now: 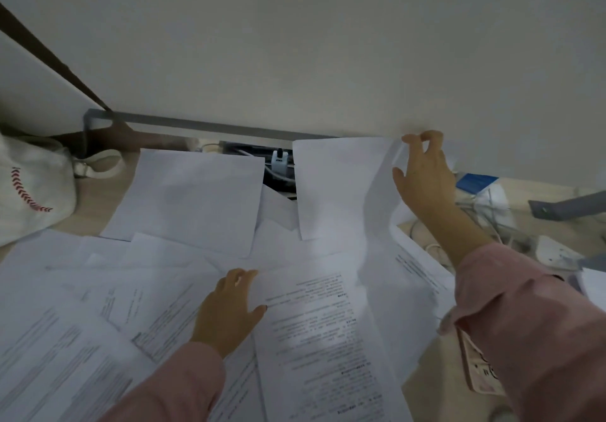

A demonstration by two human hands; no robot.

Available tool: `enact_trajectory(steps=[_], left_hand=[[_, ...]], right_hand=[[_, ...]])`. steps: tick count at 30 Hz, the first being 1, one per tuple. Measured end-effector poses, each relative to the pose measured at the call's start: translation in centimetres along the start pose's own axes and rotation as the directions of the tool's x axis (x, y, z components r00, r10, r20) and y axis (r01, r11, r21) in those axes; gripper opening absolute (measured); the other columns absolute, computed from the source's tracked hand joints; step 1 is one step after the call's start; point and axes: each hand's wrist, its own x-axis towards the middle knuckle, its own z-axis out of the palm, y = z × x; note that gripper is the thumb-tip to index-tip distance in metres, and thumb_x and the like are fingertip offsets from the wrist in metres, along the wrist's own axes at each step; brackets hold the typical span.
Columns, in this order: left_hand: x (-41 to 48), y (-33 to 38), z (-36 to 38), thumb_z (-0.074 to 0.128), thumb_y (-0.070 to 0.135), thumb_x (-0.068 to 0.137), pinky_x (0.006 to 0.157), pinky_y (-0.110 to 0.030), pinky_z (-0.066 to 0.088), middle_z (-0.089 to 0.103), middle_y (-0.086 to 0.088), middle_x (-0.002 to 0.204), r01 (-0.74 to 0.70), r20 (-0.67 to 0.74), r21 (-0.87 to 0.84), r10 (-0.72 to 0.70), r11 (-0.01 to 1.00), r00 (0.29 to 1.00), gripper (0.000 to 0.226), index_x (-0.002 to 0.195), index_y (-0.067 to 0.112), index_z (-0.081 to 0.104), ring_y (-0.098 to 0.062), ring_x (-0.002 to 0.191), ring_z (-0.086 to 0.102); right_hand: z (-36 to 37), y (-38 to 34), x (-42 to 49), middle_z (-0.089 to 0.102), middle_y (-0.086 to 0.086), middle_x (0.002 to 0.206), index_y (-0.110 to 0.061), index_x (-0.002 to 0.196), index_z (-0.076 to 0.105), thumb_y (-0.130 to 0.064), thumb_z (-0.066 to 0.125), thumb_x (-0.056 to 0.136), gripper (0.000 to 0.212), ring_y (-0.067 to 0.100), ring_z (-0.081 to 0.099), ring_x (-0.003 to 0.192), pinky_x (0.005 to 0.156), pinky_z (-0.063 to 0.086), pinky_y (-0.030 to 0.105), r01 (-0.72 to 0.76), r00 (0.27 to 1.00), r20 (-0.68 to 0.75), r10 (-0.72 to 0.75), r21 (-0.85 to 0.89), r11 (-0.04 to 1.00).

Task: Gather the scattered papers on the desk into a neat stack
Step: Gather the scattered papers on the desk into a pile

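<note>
Several white sheets lie scattered and overlapping across the desk. A blank sheet (196,195) lies at the back left and another blank sheet (337,185) at the back right. Printed sheets cover the front, among them one with dense text (321,339) in the middle. My right hand (426,175) reaches to the back and pinches the far right corner of the back right sheet between thumb and fingers. My left hand (229,310) rests flat on the printed sheets in the middle, fingers spread, pressing them down.
A white cloth bag with red stitching (32,188) sits at the left. Cables and a white plug (278,165) fill a gap at the desk's back edge. A blue and white pack (478,185), wires and a grey bracket (567,208) crowd the right. A wall rises behind.
</note>
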Motion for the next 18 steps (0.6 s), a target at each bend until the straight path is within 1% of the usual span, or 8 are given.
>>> enact_trajectory(steps=[4, 6, 9, 11, 13, 14, 16, 18], left_hand=[[2.2, 0.8, 1.3, 0.058, 0.05, 0.081, 0.102, -0.032, 0.035, 0.021, -0.001, 0.151, 0.068, 0.072, 0.093, -0.075, 0.993, 0.995, 0.083, 0.145, 0.018, 0.016, -0.019, 0.137, 0.026], [3.0, 1.0, 1.6, 0.062, 0.052, 0.077, 0.1, -0.032, 0.035, 0.023, -0.003, 0.147, 0.087, 0.086, 0.13, -0.098, 0.988, 0.991, 0.086, 0.142, 0.017, 0.02, -0.021, 0.134, 0.027], [4.0, 0.8, 1.7, 0.066, 0.053, 0.071, 0.09, -0.028, 0.037, 0.035, -0.001, 0.133, 0.065, 0.092, 0.163, -0.08, 0.985, 0.993, 0.076, 0.129, 0.019, 0.032, -0.02, 0.124, 0.035], [4.5, 0.5, 1.6, 0.066, 0.054, 0.07, 0.079, -0.025, 0.032, 0.04, 0.002, 0.119, 0.049, 0.113, 0.166, -0.068, 0.985, 0.991, 0.061, 0.113, 0.023, 0.035, -0.017, 0.115, 0.038], [4.8, 0.3, 1.6, 0.065, 0.054, 0.071, 0.076, -0.023, 0.028, 0.038, 0.004, 0.107, 0.042, 0.147, 0.18, -0.069, 0.983, 0.987, 0.053, 0.1, 0.025, 0.032, -0.015, 0.111, 0.039], [4.9, 0.3, 1.6, 0.063, 0.055, 0.072, 0.077, -0.023, 0.029, 0.037, 0.005, 0.105, 0.035, 0.157, 0.186, -0.065, 0.982, 0.985, 0.05, 0.099, 0.025, 0.033, -0.015, 0.111, 0.04], [4.9, 0.2, 1.8, 0.06, 0.054, 0.076, 0.083, -0.023, 0.035, 0.04, 0.002, 0.111, 0.018, 0.181, 0.197, -0.054, 0.98, 0.982, 0.049, 0.108, 0.023, 0.039, -0.016, 0.114, 0.039], [4.8, 0.1, 1.9, 0.057, 0.048, 0.081, 0.086, -0.025, 0.039, 0.043, 0.002, 0.118, 0.017, 0.203, 0.147, -0.047, 0.989, 0.978, 0.047, 0.116, 0.02, 0.041, -0.016, 0.115, 0.041]], right_hand=[[0.3, 0.3, 0.9, 0.03, 0.016, 0.138, -0.008, 0.129, 0.043, -0.013, 0.053, 0.089, 0.041, 0.035, 0.05, 0.107, 0.067, 0.039, 0.035, -0.014, 0.998, 0.056, 0.016, -0.03, 0.999], [0.5, 0.3, 1.1, 0.034, 0.017, 0.136, -0.008, 0.128, 0.042, -0.012, 0.054, 0.087, 0.042, 0.036, 0.053, 0.098, 0.061, 0.039, 0.035, -0.002, 1.0, -0.03, 0.002, 0.004, 1.0], [0.9, 0.3, 1.2, 0.04, 0.017, 0.131, -0.006, 0.125, 0.045, -0.01, 0.057, 0.085, 0.042, 0.035, 0.055, 0.093, 0.056, 0.038, 0.034, 0.024, 0.991, -0.132, -0.024, -0.004, 1.0], [1.4, 0.5, 1.2, 0.04, 0.017, 0.131, -0.006, 0.126, 0.045, -0.012, 0.056, 0.086, 0.041, 0.034, 0.054, 0.097, 0.06, 0.036, 0.033, 0.038, 0.997, -0.064, -0.044, -0.086, 0.996], [1.8, 0.8, 1.3, 0.039, 0.016, 0.13, -0.006, 0.123, 0.045, -0.013, 0.054, 0.089, 0.036, 0.032, 0.052, 0.099, 0.064, 0.033, 0.032, 0.035, 0.999, 0.017, -0.033, -0.15, 0.988], [2.0, 0.9, 1.3, 0.039, 0.015, 0.129, -0.005, 0.12, 0.045, -0.013, 0.052, 0.09, 0.032, 0.031, 0.052, 0.099, 0.064, 0.031, 0.031, 0.029, 0.999, 0.04, -0.022, -0.173, 0.984], [2.4, 1.0, 1.4, 0.044, 0.016, 0.122, -0.004, 0.114, 0.048, -0.01, 0.048, 0.091, 0.023, 0.03, 0.052, 0.089, 0.061, 0.031, 0.033, 0.03, 0.998, 0.052, -0.02, -0.197, 0.98], [2.8, 1.0, 1.3, 0.055, 0.017, 0.102, -0.003, 0.103, 0.052, -0.003, 0.045, 0.091, 0.013, 0.027, 0.046, 0.065, 0.051, 0.029, 0.034, 0.055, 0.998, 0.018, -0.053, -0.189, 0.98]])
